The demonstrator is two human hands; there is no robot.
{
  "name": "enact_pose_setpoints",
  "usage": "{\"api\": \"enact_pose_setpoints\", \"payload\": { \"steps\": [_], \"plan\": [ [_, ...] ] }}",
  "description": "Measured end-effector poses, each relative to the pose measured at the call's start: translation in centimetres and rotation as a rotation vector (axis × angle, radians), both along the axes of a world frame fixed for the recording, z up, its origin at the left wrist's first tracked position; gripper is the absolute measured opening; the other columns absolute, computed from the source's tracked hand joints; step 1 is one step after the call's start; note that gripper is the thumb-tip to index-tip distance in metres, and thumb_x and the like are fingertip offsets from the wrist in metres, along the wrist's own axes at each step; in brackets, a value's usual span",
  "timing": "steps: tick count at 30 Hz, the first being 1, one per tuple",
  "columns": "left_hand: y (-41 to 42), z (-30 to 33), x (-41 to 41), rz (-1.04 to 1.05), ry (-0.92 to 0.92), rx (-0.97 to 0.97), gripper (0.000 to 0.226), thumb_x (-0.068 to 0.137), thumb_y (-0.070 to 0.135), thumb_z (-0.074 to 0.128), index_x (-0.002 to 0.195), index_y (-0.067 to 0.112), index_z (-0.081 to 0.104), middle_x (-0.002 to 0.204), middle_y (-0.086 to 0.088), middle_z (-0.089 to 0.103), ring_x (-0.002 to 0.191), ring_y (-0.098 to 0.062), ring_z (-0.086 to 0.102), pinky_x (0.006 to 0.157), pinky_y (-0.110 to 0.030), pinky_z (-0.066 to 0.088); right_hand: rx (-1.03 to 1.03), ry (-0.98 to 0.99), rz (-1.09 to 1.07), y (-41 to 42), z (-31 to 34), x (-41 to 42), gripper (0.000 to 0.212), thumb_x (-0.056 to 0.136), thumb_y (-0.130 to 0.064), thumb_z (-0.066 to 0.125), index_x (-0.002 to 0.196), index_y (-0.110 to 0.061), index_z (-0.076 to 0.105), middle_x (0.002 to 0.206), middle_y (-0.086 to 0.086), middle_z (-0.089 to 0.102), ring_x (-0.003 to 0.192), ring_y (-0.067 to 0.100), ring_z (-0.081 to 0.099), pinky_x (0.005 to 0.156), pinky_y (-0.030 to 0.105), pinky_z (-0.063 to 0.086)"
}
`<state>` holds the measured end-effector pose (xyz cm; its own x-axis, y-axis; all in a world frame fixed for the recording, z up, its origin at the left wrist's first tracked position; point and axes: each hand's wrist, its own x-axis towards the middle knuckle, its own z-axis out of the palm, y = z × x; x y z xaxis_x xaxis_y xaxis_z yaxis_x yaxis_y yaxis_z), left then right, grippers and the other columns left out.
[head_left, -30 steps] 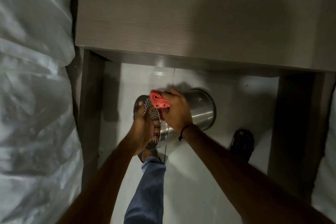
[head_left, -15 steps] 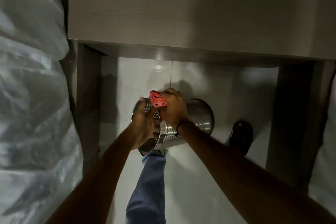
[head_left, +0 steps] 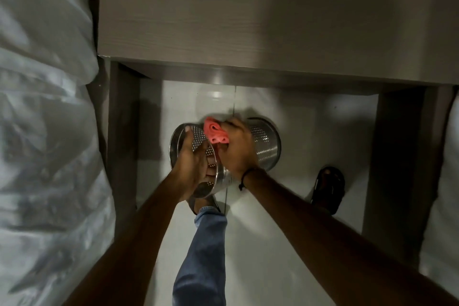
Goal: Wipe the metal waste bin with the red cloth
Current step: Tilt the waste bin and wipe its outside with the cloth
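Observation:
The perforated metal waste bin [head_left: 264, 145] is held on its side above the white floor, its open mouth turned to the left. My left hand [head_left: 192, 164] grips the rim of the mouth, fingers reaching inside. A bunched red cloth [head_left: 215, 133] is pressed on the bin's upper side near the rim, with my right hand [head_left: 238, 149] closed on it. That hand hides the middle of the bin's wall.
A grey wooden desk [head_left: 248, 20] spans the top, with legs at left [head_left: 123, 136] and right [head_left: 397, 156]. White bedding [head_left: 42, 131] fills the left side. My jeans leg [head_left: 201, 256] and a black sandal [head_left: 327, 187] are on the floor below the bin.
The cloth and my right hand have shifted slightly along the bin near the rim. The bin stays held on its side in my left hand.

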<state>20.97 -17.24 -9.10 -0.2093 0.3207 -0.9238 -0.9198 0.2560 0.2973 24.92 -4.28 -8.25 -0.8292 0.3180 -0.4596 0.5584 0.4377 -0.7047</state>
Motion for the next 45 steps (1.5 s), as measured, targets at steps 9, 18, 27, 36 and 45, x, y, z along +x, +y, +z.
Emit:
{"api": "enact_pose_setpoints", "payload": {
  "steps": [9, 18, 27, 36, 45],
  "plan": [
    [0.0, 0.2, 0.8, 0.335, 0.011, -0.059, 0.09, 0.091, 0.082, 0.013, 0.138, 0.022, 0.062, 0.133, -0.013, 0.071, 0.128, -0.034, 0.062, 0.107, -0.052, 0.047, -0.024, 0.052, 0.06, -2.3, 1.0, 4.8, 0.048, 0.096, -0.016, 0.062, 0.143, -0.022, 0.055, 0.136, 0.004, 0.061, 0.124, 0.027, 0.054, 0.106, 0.039, 0.052],
    [-1.3, -0.1, 1.2, 0.295, -0.043, 0.046, 0.103, 0.089, 0.083, 0.001, 0.136, 0.015, 0.063, 0.133, -0.017, 0.072, 0.129, -0.032, 0.064, 0.101, -0.047, 0.05, -0.103, 0.03, 0.229, -2.4, 1.2, 5.9, 0.048, 0.097, -0.028, 0.054, 0.145, -0.027, 0.051, 0.141, 0.003, 0.055, 0.129, 0.022, 0.052, 0.109, 0.039, 0.051],
    [-1.8, -1.3, 2.2, 0.09, 0.058, -0.028, 0.082, 0.095, 0.078, 0.018, 0.146, 0.027, 0.055, 0.147, -0.007, 0.063, 0.138, -0.028, 0.056, 0.115, -0.053, 0.04, -0.044, 0.046, 0.076, -1.5, -0.5, 3.2, 0.043, 0.09, -0.014, 0.071, 0.133, -0.014, 0.064, 0.121, 0.013, 0.069, 0.109, 0.029, 0.065, 0.097, 0.039, 0.057],
    [-1.7, -1.6, 0.1, 0.148, 0.033, -0.004, 0.096, 0.089, 0.086, 0.011, 0.142, 0.021, 0.059, 0.137, -0.016, 0.07, 0.13, -0.033, 0.064, 0.112, -0.053, 0.043, -0.184, 0.021, 0.028, -2.6, 0.5, 6.0, 0.04, 0.093, -0.015, 0.067, 0.133, -0.019, 0.065, 0.118, 0.01, 0.071, 0.104, 0.019, 0.065, 0.091, 0.02, 0.051],
    [-1.8, -1.0, 1.1, 0.045, -0.036, 0.06, 0.099, 0.081, 0.092, 0.008, 0.142, 0.03, 0.056, 0.137, -0.021, 0.069, 0.124, -0.043, 0.066, 0.112, -0.064, 0.04, 0.012, 0.016, 0.01, -0.2, -0.2, 0.3, 0.035, 0.087, -0.005, 0.07, 0.121, -0.013, 0.071, 0.118, 0.012, 0.07, 0.107, 0.029, 0.066, 0.091, 0.038, 0.06]
  ]
}}
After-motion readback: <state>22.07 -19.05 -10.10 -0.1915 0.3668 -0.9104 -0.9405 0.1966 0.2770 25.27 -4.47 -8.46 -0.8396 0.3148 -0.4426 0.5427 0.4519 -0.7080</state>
